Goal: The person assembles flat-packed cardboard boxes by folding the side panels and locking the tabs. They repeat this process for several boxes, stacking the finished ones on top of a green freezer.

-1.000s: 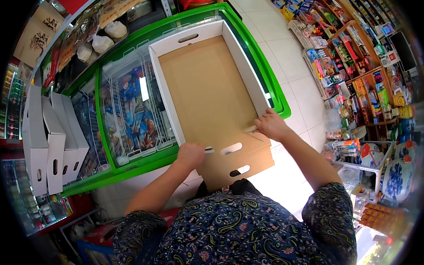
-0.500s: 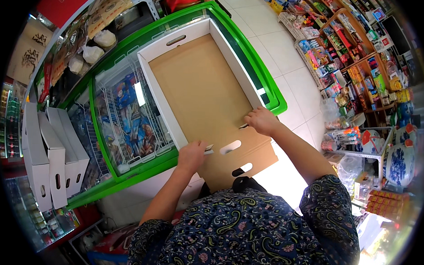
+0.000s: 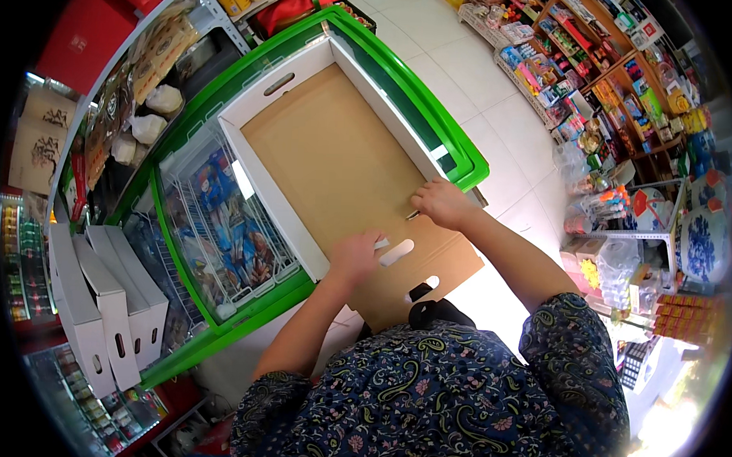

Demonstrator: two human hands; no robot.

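Note:
A shallow cardboard box (image 3: 336,147), white outside and brown inside, lies on the green-framed freezer (image 3: 242,311). Its far end and both long sides stand upright; the far end has a handle slot. The near end panel (image 3: 458,260) is folded out flat toward my body and has two oval slots. My left hand (image 3: 355,259) is closed at the box's near left corner, with a small white flap by its fingertips. At the near right corner my right hand (image 3: 439,203) pinches the cardboard, a small flap edge showing under its fingers.
Several folded white cartons (image 3: 109,304) stand at the left on the freezer. Packaged goods show under its glass lid (image 3: 225,211). Bagged items (image 3: 148,128) sit on a shelf at the upper left. Goods shelves (image 3: 609,84) line the far right, beyond the tiled floor (image 3: 487,116).
My left hand has moved right and slightly up, inward over the near end of the box. My right hand has shifted slightly left, still at its corner. The view has shifted a little.

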